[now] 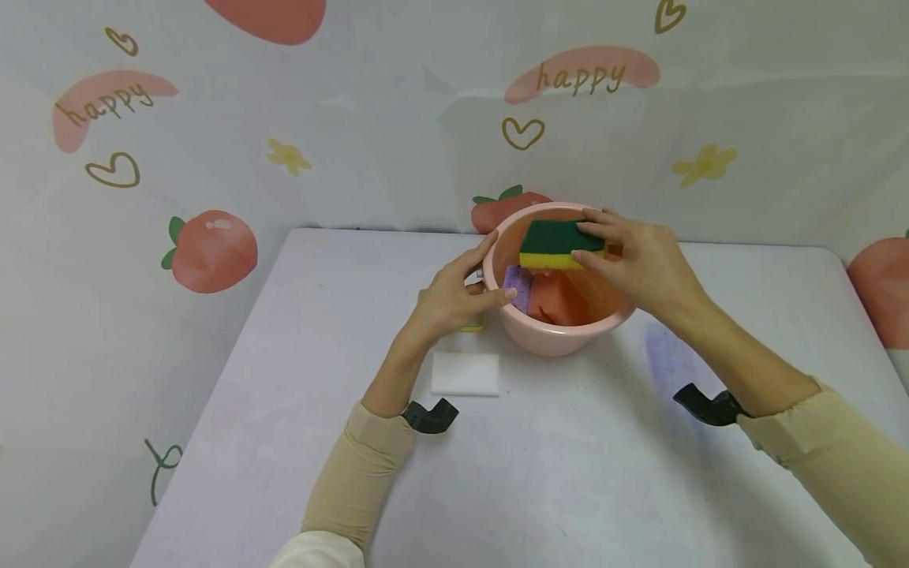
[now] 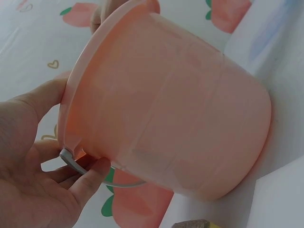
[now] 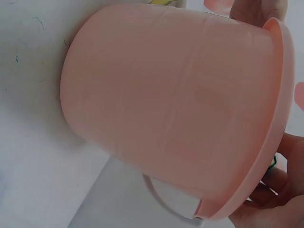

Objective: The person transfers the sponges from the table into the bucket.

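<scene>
A pink bucket (image 1: 550,341) stands on the table. My left hand (image 1: 454,296) grips its rim on the left, thumb over the edge; in the left wrist view, fingers of that hand (image 2: 92,178) lie beside the grey bail handle (image 2: 124,184). My right hand (image 1: 649,256) pinches a green and yellow scouring sponge (image 1: 554,239) by its right end, above the bucket's opening. Inside the bucket, a purple sponge (image 1: 519,285) leans by the left wall, close to my left thumb. In the right wrist view the bucket's wall (image 3: 166,95) mostly hides the scouring sponge.
A white block (image 1: 465,374) lies on the table in front of the bucket. Partly hidden behind my left hand is a small yellow-edged thing (image 1: 472,325). A patterned cloth (image 1: 398,118) hangs behind the table (image 1: 298,410).
</scene>
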`<state>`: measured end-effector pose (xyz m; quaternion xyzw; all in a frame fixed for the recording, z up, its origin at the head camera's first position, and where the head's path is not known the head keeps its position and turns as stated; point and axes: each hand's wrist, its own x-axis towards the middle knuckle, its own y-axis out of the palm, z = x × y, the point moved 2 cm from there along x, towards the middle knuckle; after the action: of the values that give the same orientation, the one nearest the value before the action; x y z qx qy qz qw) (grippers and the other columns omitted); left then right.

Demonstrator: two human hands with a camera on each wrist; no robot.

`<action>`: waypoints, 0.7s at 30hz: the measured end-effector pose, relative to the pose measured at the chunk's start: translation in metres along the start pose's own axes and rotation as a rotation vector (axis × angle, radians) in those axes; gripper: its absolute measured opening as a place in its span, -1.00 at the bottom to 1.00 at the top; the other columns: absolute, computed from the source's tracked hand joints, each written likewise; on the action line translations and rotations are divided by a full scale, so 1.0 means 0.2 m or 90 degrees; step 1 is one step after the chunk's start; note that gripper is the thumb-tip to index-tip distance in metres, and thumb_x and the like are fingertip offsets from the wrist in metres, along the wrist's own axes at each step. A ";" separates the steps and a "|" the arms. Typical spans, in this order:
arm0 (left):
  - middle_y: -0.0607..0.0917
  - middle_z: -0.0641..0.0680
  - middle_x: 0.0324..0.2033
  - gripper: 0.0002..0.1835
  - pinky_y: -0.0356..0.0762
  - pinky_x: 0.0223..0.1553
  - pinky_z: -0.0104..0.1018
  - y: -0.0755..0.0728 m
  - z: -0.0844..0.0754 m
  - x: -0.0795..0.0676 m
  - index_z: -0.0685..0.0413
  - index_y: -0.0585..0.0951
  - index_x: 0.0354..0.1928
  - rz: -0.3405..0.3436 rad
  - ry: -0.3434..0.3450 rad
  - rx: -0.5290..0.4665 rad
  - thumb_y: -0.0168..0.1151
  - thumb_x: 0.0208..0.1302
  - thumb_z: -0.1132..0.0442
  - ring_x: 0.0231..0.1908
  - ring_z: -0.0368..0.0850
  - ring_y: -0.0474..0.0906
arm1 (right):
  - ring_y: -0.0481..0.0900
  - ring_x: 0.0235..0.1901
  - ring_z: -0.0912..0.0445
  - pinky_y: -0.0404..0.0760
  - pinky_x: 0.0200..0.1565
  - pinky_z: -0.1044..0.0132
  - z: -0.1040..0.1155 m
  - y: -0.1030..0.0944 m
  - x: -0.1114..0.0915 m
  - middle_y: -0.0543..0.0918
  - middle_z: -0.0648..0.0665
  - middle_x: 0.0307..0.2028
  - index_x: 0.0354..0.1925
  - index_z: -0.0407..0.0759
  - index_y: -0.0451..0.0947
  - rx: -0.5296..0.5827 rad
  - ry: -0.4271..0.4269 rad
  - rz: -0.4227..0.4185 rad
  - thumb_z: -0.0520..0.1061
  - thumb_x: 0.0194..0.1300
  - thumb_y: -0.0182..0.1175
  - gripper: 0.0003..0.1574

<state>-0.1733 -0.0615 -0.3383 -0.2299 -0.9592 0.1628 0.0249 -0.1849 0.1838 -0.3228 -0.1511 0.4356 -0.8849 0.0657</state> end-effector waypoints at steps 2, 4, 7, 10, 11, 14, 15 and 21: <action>0.20 0.05 0.30 -0.12 0.43 0.03 -0.38 0.00 0.00 0.00 -0.07 0.07 0.40 0.001 0.000 -0.007 0.33 0.07 0.21 0.21 -0.05 0.26 | 0.27 0.22 -0.05 0.46 0.02 -0.01 0.00 0.00 0.01 0.46 -0.15 0.13 0.15 -0.07 0.45 -0.008 0.001 -0.002 0.13 0.15 0.22 -0.37; 0.20 0.05 0.30 -0.12 0.43 0.02 -0.38 0.00 0.00 0.00 -0.08 0.07 0.40 0.001 0.000 -0.009 0.33 0.07 0.20 0.21 -0.05 0.27 | 0.27 0.22 -0.07 0.47 0.01 -0.02 0.00 0.01 0.00 0.45 -0.17 0.14 0.15 -0.07 0.46 -0.010 0.006 0.001 0.13 0.15 0.22 -0.37; 0.19 0.06 0.30 -0.11 0.44 0.01 -0.38 0.00 0.00 0.00 -0.08 0.07 0.40 0.004 0.003 -0.019 0.34 0.07 0.21 0.20 -0.02 0.28 | 0.31 0.18 -0.11 0.56 -0.11 0.06 0.01 0.01 0.00 0.43 -0.20 0.15 0.12 -0.07 0.48 -0.012 0.010 0.004 0.14 0.15 0.22 -0.39; 0.18 0.06 0.31 -0.12 0.45 0.01 -0.37 0.00 0.00 -0.01 -0.09 0.07 0.40 0.005 0.005 -0.027 0.33 0.07 0.22 0.20 0.00 0.28 | 0.45 0.03 -0.14 0.58 -0.38 0.17 0.01 0.02 -0.01 0.42 -0.23 0.15 0.11 -0.03 0.51 -0.019 0.007 0.003 0.16 0.15 0.21 -0.42; 0.18 0.06 0.31 -0.12 0.45 0.01 -0.37 0.00 0.00 -0.01 -0.09 0.07 0.40 0.006 0.005 -0.030 0.33 0.07 0.22 0.20 0.01 0.29 | 0.46 0.01 -0.15 0.55 -0.46 0.21 0.01 0.02 -0.01 0.43 -0.23 0.14 0.10 -0.02 0.51 -0.023 0.004 0.000 0.17 0.15 0.21 -0.42; 0.18 0.04 0.31 -0.12 0.44 0.02 -0.36 0.00 0.01 -0.01 -0.10 0.07 0.39 0.004 0.003 -0.031 0.33 0.07 0.21 0.20 0.00 0.28 | 0.48 -0.01 -0.12 0.45 -0.62 0.29 0.01 0.02 -0.01 0.44 -0.23 0.13 0.09 -0.01 0.52 -0.029 0.002 -0.007 0.17 0.14 0.21 -0.42; 0.18 0.04 0.31 -0.12 0.44 0.02 -0.36 0.00 0.01 -0.01 -0.10 0.07 0.39 0.004 0.002 -0.030 0.33 0.07 0.21 0.20 0.00 0.28 | 0.43 0.07 -0.11 0.46 -0.61 0.31 0.01 0.03 -0.01 0.46 -0.22 0.12 0.09 -0.01 0.52 -0.031 0.002 -0.008 0.17 0.14 0.22 -0.42; 0.18 0.04 0.31 -0.12 0.45 0.01 -0.36 0.00 0.01 -0.01 -0.12 0.08 0.39 0.003 -0.001 -0.020 0.33 0.07 0.20 0.21 -0.01 0.27 | 0.53 -0.02 -0.03 0.42 -0.66 0.36 0.02 0.04 -0.01 0.54 -0.16 0.04 0.08 -0.02 0.53 -0.042 -0.003 -0.018 0.13 0.15 0.22 -0.46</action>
<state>-0.1724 -0.0630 -0.3397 -0.2324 -0.9610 0.1483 0.0198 -0.1811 0.1767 -0.3283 -0.1612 0.4620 -0.8707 0.0494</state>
